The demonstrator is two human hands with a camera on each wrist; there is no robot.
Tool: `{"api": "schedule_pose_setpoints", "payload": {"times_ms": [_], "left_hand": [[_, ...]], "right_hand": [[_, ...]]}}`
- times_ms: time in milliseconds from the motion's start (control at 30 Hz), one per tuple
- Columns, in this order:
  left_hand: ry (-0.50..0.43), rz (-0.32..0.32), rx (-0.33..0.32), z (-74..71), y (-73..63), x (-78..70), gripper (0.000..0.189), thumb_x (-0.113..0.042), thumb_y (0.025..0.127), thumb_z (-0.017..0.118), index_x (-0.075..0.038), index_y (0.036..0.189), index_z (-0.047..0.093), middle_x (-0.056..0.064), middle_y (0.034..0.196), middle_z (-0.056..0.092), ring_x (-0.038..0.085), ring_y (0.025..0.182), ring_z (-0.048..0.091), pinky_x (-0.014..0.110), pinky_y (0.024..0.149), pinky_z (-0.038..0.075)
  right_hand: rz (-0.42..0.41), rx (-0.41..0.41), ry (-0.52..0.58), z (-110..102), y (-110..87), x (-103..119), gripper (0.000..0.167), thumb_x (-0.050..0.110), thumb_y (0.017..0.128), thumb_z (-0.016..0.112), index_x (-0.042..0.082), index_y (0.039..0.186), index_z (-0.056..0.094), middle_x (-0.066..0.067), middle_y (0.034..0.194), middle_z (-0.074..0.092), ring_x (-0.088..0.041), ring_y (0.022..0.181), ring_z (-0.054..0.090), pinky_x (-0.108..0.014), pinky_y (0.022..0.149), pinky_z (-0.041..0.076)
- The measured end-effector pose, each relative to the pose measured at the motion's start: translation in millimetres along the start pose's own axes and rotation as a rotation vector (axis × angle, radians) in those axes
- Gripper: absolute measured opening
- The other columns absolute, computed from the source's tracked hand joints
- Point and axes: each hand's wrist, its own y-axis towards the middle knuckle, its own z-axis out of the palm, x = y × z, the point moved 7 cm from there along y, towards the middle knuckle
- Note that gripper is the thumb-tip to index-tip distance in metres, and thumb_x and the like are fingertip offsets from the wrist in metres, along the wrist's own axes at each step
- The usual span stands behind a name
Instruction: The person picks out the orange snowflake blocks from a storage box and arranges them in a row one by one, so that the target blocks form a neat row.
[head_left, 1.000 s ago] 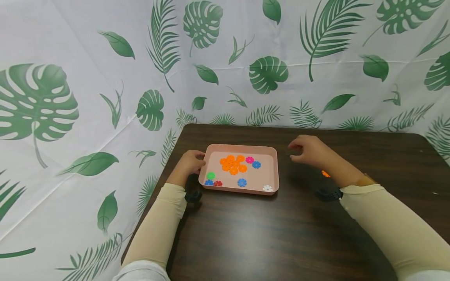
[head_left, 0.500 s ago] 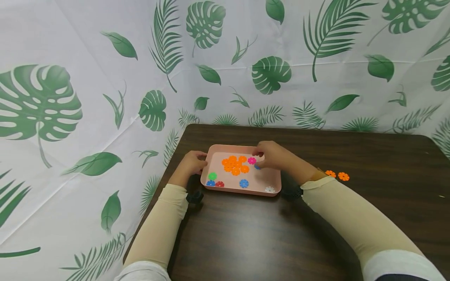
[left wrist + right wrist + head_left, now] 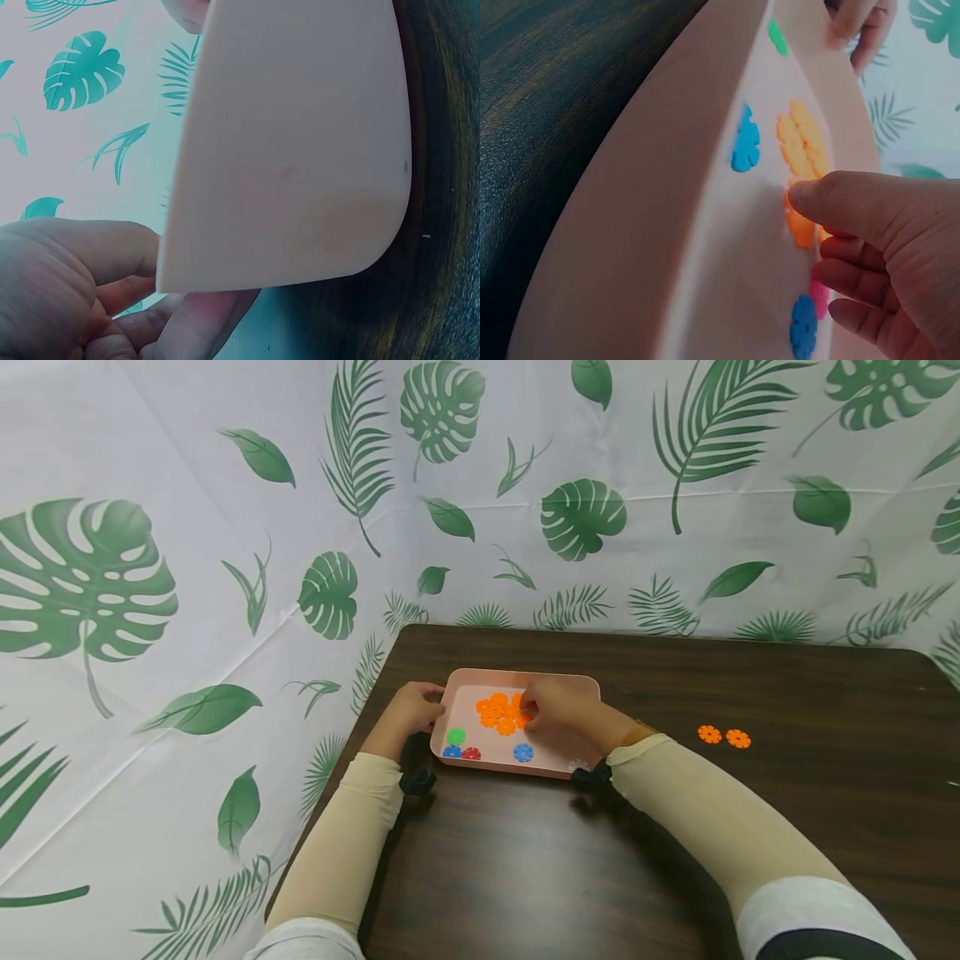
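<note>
My left hand [image 3: 414, 708] grips the left rim of a pink tray [image 3: 517, 674], thumb on one side and fingers on the other. In the left wrist view the tray's outer wall [image 3: 292, 150] fills the middle. My right hand [image 3: 558, 706] reaches down into the tray with bent fingers. Its thumb and fingers pinch an orange snowflake disc [image 3: 801, 221] at the edge of a cluster of orange discs [image 3: 495, 710]. In the right wrist view, a pink disc [image 3: 820, 294] and a blue disc [image 3: 803, 328] lie below the fingers; the hand hides them in the head view.
Green [image 3: 456, 737], blue [image 3: 452, 751] and red discs [image 3: 471, 753] sit in the tray's near left corner. Another blue disc [image 3: 523, 752] lies near its front wall. Two orange discs [image 3: 723, 737] rest on the dark table [image 3: 480, 852] to the right. Leaf-printed cloth [image 3: 480, 527] hangs behind.
My right hand has moved left from beside the tray, over its right side, to the orange cluster. Two orange discs on the table are now fully uncovered. The left hand keeps its hold.
</note>
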Motion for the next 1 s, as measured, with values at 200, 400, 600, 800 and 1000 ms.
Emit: {"api": "schedule_pose_setpoints", "payload": {"times_ms": [200, 400, 600, 800, 1000], "left_hand": [[0.005, 0.005, 0.000, 0.6, 1.4, 0.0, 0.046, -0.012, 0.097, 0.069, -0.008, 0.142, 0.061, 0.019, 0.117, 0.067, 0.029, 0.090, 0.072, 0.041, 0.077, 0.064], [0.005, 0.003, 0.008, -0.9, 1.9, -0.6, 0.046, -0.011, 0.097, 0.069, -0.007, 0.142, 0.062, 0.019, 0.116, 0.067, 0.029, 0.090, 0.072, 0.041, 0.077, 0.064], [0.012, -0.002, 0.007, -1.2, 0.9, -1.9, 0.046, -0.011, 0.097, 0.069, -0.008, 0.142, 0.062, 0.019, 0.116, 0.067, 0.029, 0.090, 0.072, 0.041, 0.077, 0.064], [0.019, -0.005, 0.002, -1.2, -1.0, -2.5, 0.045, -0.011, 0.097, 0.068, -0.007, 0.142, 0.061, 0.019, 0.117, 0.067, 0.029, 0.090, 0.072, 0.041, 0.077, 0.064], [0.002, 0.007, 0.005, -1.5, -1.1, -2.7, 0.045, -0.009, 0.098, 0.067, -0.006, 0.142, 0.061, 0.021, 0.118, 0.066, 0.029, 0.090, 0.072, 0.041, 0.077, 0.064]], "right_hand": [[0.034, 0.027, 0.010, 3, 1.0, 1, 0.015, 0.016, 0.088, 0.079, 0.011, 0.101, 0.075, 0.000, 0.091, 0.065, -0.022, 0.090, 0.057, -0.034, 0.084, 0.052], [-0.030, 0.015, -0.047, -2, 2.3, 8, 0.011, 0.014, 0.087, 0.080, 0.008, 0.094, 0.074, -0.002, 0.084, 0.060, -0.022, 0.081, 0.053, -0.033, 0.076, 0.048], [0.038, 0.039, -0.010, 1, 2.9, 5, 0.012, 0.013, 0.088, 0.079, 0.009, 0.097, 0.073, -0.002, 0.086, 0.063, -0.023, 0.085, 0.056, -0.033, 0.079, 0.050], [0.097, 0.039, -0.006, 6, 4.7, 4, 0.014, 0.013, 0.087, 0.080, 0.011, 0.097, 0.071, -0.002, 0.085, 0.062, -0.023, 0.085, 0.056, -0.033, 0.080, 0.050], [0.106, 0.051, -0.051, 6, 4.8, 9, 0.015, 0.015, 0.086, 0.080, 0.010, 0.095, 0.070, -0.005, 0.083, 0.061, -0.025, 0.082, 0.056, -0.035, 0.078, 0.049]]}}
